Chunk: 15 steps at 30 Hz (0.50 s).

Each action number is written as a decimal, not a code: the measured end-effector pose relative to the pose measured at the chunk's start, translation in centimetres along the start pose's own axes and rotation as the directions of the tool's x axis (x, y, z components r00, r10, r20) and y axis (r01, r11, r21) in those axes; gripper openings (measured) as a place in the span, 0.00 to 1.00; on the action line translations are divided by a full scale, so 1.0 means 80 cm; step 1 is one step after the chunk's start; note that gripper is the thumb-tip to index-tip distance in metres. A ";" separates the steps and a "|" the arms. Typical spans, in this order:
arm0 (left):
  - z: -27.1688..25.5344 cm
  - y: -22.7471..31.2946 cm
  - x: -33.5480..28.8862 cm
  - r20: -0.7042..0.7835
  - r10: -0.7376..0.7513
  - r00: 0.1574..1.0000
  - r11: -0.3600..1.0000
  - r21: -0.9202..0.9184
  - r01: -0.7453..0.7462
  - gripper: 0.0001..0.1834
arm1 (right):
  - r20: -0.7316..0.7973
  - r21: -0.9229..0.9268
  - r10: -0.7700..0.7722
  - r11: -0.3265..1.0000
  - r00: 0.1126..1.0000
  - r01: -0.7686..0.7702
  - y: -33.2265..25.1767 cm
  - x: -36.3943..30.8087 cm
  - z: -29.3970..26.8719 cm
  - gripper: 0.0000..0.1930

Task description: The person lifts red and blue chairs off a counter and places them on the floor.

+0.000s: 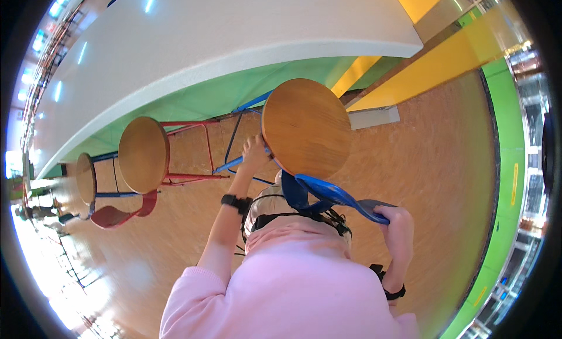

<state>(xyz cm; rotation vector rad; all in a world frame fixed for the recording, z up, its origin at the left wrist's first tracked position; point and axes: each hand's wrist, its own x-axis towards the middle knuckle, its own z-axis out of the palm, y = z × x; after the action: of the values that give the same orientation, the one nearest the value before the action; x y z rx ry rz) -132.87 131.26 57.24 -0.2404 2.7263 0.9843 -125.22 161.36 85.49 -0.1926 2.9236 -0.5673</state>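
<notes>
A bar stool with a round wooden seat (pixel 307 128), blue metal legs and a low blue backrest (pixel 328 192) stands right in front of me, beside the counter. My left hand (pixel 256 153) is closed at the left edge of its seat, where a blue leg meets the wood; part of the fingers is hidden. On the right, my right hand (pixel 398 222) has its fingers wrapped round the outer end of the backrest. The backrest faces my body, and the seat lies just off the counter's edge.
Along the left stand a red-framed stool (pixel 143 154) and a blue-framed stool (pixel 86 178), both with wooden seats. A long white counter (pixel 246 23) with a green front curves across the top. Yellow panels (pixel 421 75) rise at the right, and a green strip (pixel 509 163) edges the brown floor.
</notes>
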 end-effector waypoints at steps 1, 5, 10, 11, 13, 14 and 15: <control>-0.011 0.001 -0.005 -0.017 -0.009 1.000 0.998 0.070 0.010 0.31 | 0.012 -0.017 -0.021 1.000 1.000 0.022 -0.008 0.003 -0.001 0.08; -0.117 0.059 -0.037 -0.091 0.301 0.949 0.893 -0.323 -0.314 0.37 | 0.054 -0.057 -0.119 0.991 0.991 0.122 -0.027 0.015 0.002 0.07; -0.197 0.144 -0.097 0.305 0.618 0.725 0.461 -0.887 -0.020 0.29 | 0.094 -0.020 -0.147 0.989 0.985 0.150 -0.031 0.029 0.003 0.10; -0.197 0.151 -0.102 0.341 0.594 0.728 0.620 -0.772 -0.144 0.25 | 0.061 0.031 -0.158 0.987 0.986 0.156 -0.038 0.029 0.006 0.09; -0.186 0.160 -0.106 0.232 0.524 0.820 0.590 -0.793 -0.153 0.15 | 0.025 0.089 -0.161 0.983 0.987 0.158 -0.038 0.027 0.006 0.08; -0.173 0.147 -0.100 0.203 0.458 0.865 0.622 -0.768 -0.149 0.13 | 0.042 0.110 -0.195 0.976 0.980 0.189 -0.036 0.033 0.005 0.09; -0.165 0.145 -0.095 0.174 0.394 0.903 0.653 -0.744 -0.141 0.11 | 0.058 0.130 -0.224 0.968 0.973 0.215 -0.031 0.039 0.008 0.10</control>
<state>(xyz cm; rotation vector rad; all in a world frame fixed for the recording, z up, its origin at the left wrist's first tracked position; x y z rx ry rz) -130.40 132.13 76.22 0.2131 1.9725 1.9672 -127.92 158.40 85.45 -0.5150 2.8038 -0.7537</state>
